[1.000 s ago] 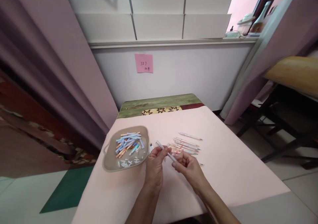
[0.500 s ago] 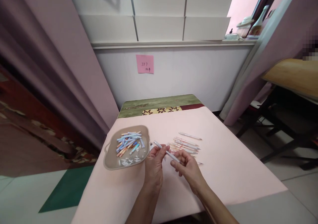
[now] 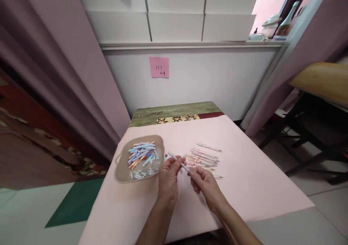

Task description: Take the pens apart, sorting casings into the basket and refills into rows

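Observation:
My left hand (image 3: 168, 178) and my right hand (image 3: 204, 182) both grip one slim pale pen (image 3: 178, 160) above the pink table (image 3: 258, 187). The left fingers pinch its far end, the right fingers its near end. The pen slants from upper left to lower right. Just beyond my hands lies a loose row of assembled pens (image 3: 203, 157). To the left of my left hand stands a beige tray (image 3: 121, 174) with several blue, orange and white pen parts (image 3: 141, 154).
A green patterned table end (image 3: 174, 112) sticks out behind the pink table. A pink sticky note (image 3: 159, 67) hangs on the white wall. Purple curtains (image 3: 67, 74) flank the left and right. A wooden chair and dark frame (image 3: 318, 103) stand at the right.
The hands have drawn slightly closer together on the pen, and the view has shifted a little. The tray and the row of pens have stayed put.

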The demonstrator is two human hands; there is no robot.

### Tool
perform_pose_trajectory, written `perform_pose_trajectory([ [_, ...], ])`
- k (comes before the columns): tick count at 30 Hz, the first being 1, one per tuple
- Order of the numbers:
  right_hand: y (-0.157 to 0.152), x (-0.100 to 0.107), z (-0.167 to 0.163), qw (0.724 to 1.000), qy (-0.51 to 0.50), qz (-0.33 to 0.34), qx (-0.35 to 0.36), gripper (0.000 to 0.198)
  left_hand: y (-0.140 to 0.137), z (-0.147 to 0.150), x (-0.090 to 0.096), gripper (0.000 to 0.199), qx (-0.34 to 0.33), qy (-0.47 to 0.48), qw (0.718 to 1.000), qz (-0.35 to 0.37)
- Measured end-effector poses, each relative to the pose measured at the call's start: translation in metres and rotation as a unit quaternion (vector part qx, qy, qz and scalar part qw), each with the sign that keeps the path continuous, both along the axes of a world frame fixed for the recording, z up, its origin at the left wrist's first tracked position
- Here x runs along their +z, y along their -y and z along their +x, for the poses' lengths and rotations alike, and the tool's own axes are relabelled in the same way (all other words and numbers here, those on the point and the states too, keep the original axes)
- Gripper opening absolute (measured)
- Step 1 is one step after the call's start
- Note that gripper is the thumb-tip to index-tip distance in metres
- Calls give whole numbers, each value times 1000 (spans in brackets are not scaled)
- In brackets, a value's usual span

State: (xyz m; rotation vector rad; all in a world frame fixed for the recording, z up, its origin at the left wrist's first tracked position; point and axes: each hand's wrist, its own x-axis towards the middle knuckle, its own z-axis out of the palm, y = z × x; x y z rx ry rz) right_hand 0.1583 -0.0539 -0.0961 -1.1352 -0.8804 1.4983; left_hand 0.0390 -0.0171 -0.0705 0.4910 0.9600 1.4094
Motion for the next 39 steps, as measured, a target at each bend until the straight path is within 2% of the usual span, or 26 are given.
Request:
perform_pose_trajectory([
  [2,-1,0,-1,999,-9,28,-19,35,0,-1,-1,23,6,6,1000,-1],
  [6,0,2,-1,999,-13,35,-39,39,1,-2,0,24,19,14,1000,-9],
  [9,1,2,-3,1000,-6,-10,4,38,1,-2,3,25,9,16,1000,-4],
  [11,2,1,-4,998,-7,-53,31,46,2,-1,4,25,0,14,1000,-2],
  [13,1,-1,-4,998,-10,-61,25,53,3,-1,4,25,2,14,1000,-2],
  [17,-2,-3,-1,1000,-6,-5,-9,38,-1,-5,4,24,44,22,999,3],
  [20,-4,-7,4,998,6,27,-53,35,-6,-13,8,25,97,19,995,22],
  [23,-5,-11,9,995,68,44,-65,31,-8,-23,14,26,109,-7,993,46],
  [25,-6,-10,10,977,184,73,-78,26,-7,-29,18,27,116,-33,991,58],
  [26,-7,-9,10,957,259,94,-90,23,-6,-31,19,27,125,-48,989,63],
  [29,-13,-3,3,868,461,157,-93,13,-3,-36,20,24,159,-95,980,76],
  [31,-19,1,-6,823,532,184,-75,7,-3,-38,21,23,170,-118,975,82],
  [33,-25,3,-15,794,570,200,-68,5,-3,-39,22,23,174,-134,971,90],
  [36,-24,3,-21,779,585,218,-59,7,-3,-41,23,25,175,-160,967,96],
  [39,-12,4,-18,803,550,225,-40,8,0,-44,24,32,145,-198,965,90],
])
